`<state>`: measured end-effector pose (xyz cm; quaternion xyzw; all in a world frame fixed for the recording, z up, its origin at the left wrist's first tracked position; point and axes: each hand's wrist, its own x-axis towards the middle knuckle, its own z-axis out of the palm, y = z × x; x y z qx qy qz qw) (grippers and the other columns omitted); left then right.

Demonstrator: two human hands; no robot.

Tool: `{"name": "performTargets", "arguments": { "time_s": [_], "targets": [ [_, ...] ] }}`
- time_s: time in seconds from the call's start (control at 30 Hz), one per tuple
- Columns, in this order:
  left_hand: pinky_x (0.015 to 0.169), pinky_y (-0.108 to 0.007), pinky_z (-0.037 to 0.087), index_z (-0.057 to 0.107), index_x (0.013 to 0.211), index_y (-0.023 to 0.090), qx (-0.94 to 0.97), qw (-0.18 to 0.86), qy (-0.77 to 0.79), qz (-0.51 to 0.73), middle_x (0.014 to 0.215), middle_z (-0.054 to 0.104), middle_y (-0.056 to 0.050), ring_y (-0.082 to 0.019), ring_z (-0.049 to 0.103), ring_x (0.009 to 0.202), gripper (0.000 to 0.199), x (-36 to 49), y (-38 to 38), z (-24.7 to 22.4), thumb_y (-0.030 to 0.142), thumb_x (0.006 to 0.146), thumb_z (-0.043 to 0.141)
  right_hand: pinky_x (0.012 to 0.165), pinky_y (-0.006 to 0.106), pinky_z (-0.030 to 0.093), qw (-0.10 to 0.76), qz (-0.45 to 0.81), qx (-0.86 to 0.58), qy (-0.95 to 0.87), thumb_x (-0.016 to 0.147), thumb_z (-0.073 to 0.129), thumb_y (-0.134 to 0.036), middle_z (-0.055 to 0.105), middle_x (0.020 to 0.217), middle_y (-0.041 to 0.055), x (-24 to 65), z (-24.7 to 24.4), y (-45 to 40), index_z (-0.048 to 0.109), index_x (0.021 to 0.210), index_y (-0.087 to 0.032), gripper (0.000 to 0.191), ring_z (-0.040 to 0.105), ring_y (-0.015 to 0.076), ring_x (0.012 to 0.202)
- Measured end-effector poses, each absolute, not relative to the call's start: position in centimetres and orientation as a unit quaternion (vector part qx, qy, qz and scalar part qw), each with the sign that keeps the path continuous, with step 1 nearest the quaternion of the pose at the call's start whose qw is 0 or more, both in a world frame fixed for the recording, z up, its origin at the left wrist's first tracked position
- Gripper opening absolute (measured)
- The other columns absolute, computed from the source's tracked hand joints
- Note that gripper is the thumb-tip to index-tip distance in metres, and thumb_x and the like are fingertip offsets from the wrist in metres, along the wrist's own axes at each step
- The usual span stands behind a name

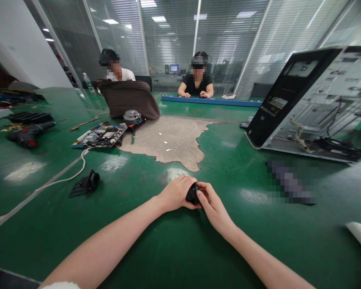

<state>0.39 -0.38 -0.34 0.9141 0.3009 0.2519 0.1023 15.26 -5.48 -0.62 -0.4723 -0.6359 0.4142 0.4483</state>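
Observation:
Between my hands is a small black part [192,194], partly covered by fingers; its exact kind does not show. My left hand [175,193] wraps round its left side, the fingers curled over the top. From the right, my right hand [213,205] pinches the same part between thumb and bent fingers. Both hands are low over the green tabletop [165,249], just in front of a torn, beige bare patch [180,138]. Off to the left lies another black plastic piece [87,184] with a round end.
An open computer case [264,108] stands at right, a blurred dark item [290,182] before it. A circuit board [100,135], a cable [83,162], a power drill [30,134] and a mesh panel [129,98] are on the left. Two people sit across the table.

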Motion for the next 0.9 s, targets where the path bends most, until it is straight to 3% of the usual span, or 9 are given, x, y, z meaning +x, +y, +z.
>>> {"name": "performTargets", "arguments": {
  "time_s": [0.2,0.37,0.6,0.9],
  "targets": [
    [0.075,-0.035,0.043,0.041,0.098,0.016,0.915,0.1,0.302,0.248,0.091,0.054,-0.006,-0.021,0.05,0.084,0.046,0.26,-0.38,-0.26,0.035,0.062,0.063,0.084,0.033,0.045,0.462,0.404,-0.446,-0.652,0.081,0.046,-0.025,0.049,0.097,0.0045,15.4,-0.6,-5.7,0.046,0.097,-0.022,0.016,0.052,0.0176,0.094],
    [0.075,-0.035,0.043,0.041,0.097,0.017,0.912,0.107,0.304,0.255,0.092,0.054,-0.006,-0.022,0.05,0.084,0.045,0.28,-0.39,-0.32,0.037,0.063,0.063,0.079,0.031,0.047,0.473,0.403,-0.452,-0.64,0.083,0.042,-0.028,0.052,0.089,0.0032,15.26,-0.78,-5.54,0.047,0.092,-0.022,0.012,0.055,0.0157,0.085],
    [0.074,-0.034,0.043,0.042,0.096,0.016,0.913,0.104,0.302,0.253,0.09,0.054,-0.006,-0.022,0.05,0.083,0.044,0.36,-0.36,-0.24,0.038,0.063,0.062,0.073,0.032,0.048,0.439,0.418,-0.479,-0.635,0.084,0.04,-0.028,0.055,0.091,0.0054,15.28,-0.72,-5.48,0.042,0.104,-0.02,0.022,0.056,0.017,0.084],
    [0.075,-0.035,0.043,0.041,0.097,0.017,0.913,0.103,0.302,0.254,0.09,0.054,-0.006,-0.022,0.05,0.084,0.043,0.33,-0.42,-0.26,0.035,0.063,0.062,0.084,0.033,0.046,0.474,0.394,-0.448,-0.648,0.08,0.047,-0.026,0.051,0.1,0.0054,15.53,-0.58,-5.63,0.05,0.09,-0.021,0.011,0.053,0.0177,0.093]
  ]
}}
